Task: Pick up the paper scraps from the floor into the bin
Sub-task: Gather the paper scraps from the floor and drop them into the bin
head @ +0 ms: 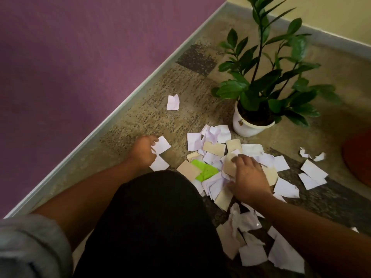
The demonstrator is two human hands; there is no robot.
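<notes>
- Head view: left hand [143, 150] pinches a white scrap [162, 144] by the wall.
- Right hand [249, 177] clutches crumpled scraps atop the main pile [212, 155], which lies directly beneath it.
- Bin unseen.

My one view comes from the head camera, angled steeply down and forward over my dark-clad knee [152, 217] at the mottled beige carpet floor [160, 109], close to it, facing the purple wall's corner [70, 57].

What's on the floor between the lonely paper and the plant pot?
Nothing: the head view shows bare carpet between the lone scrap and the pot.
</notes>
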